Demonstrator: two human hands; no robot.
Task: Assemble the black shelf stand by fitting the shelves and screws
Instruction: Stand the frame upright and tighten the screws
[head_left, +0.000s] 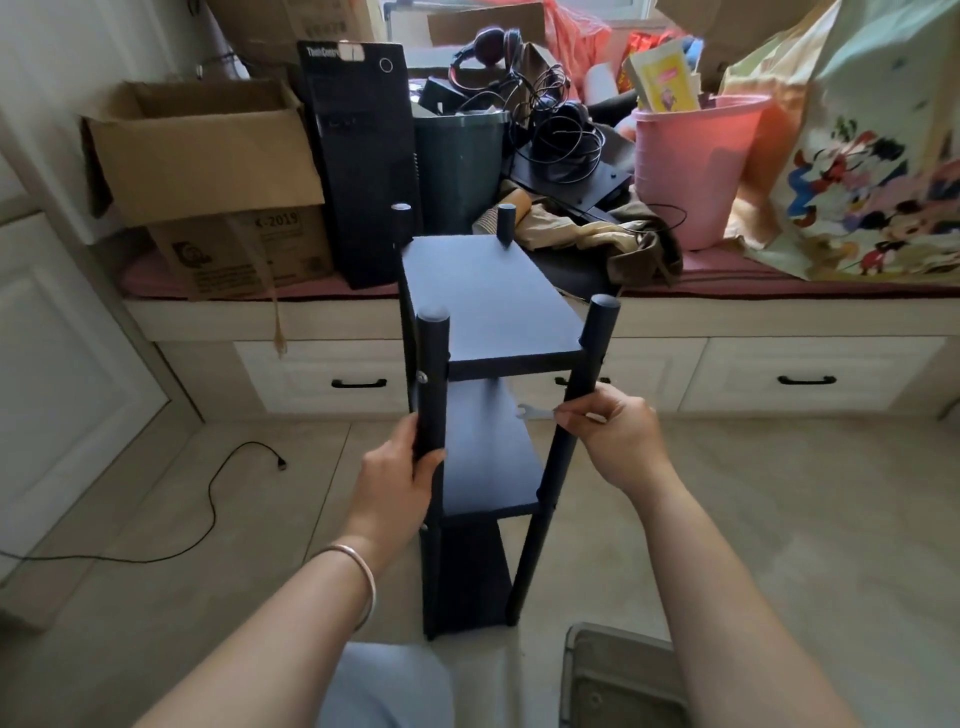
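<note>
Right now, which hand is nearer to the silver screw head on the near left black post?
Left. The left hand grips that post just below the silver screw head; the right hand, pinching a small wrench, is by the opposite post.

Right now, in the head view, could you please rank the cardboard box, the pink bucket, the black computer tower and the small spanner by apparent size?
1. cardboard box
2. black computer tower and pink bucket: too alike to rank
3. small spanner, pinched by the right hand, though nearest the camera
</note>
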